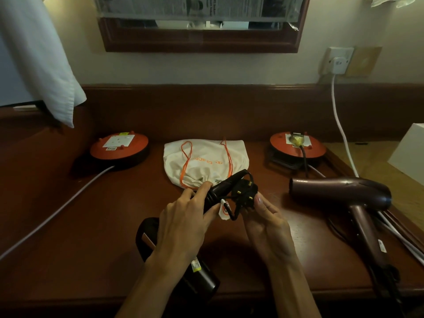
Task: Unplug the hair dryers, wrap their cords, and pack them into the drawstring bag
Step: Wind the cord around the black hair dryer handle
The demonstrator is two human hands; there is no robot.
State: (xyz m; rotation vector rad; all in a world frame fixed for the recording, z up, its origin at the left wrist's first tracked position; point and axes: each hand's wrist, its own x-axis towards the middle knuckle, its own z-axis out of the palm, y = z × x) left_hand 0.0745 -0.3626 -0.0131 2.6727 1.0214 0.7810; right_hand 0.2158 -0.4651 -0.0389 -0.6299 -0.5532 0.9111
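- Black dryer (pixel 174 255) lies on the desk (pixel 91 226) before the bag (pixel 206 161) — left hand (pixel 183 228) grips its cord-wrapped handle.
- Right hand (pixel 268 226) pinches the plug (pixel 245 193); tuck it under a loop (snugly).
- Maroon dryer (pixel 339 191) remains plugged in.

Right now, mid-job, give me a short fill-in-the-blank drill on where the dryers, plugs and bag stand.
1. The left hand grips the black dryer's ____, which has cord wound round it.
2. The right hand holds the black ____.
3. The maroon dryer is plugged into the ____ reel.
4. The bag has ____ drawstrings.

Missing words: handle; plug; right; orange
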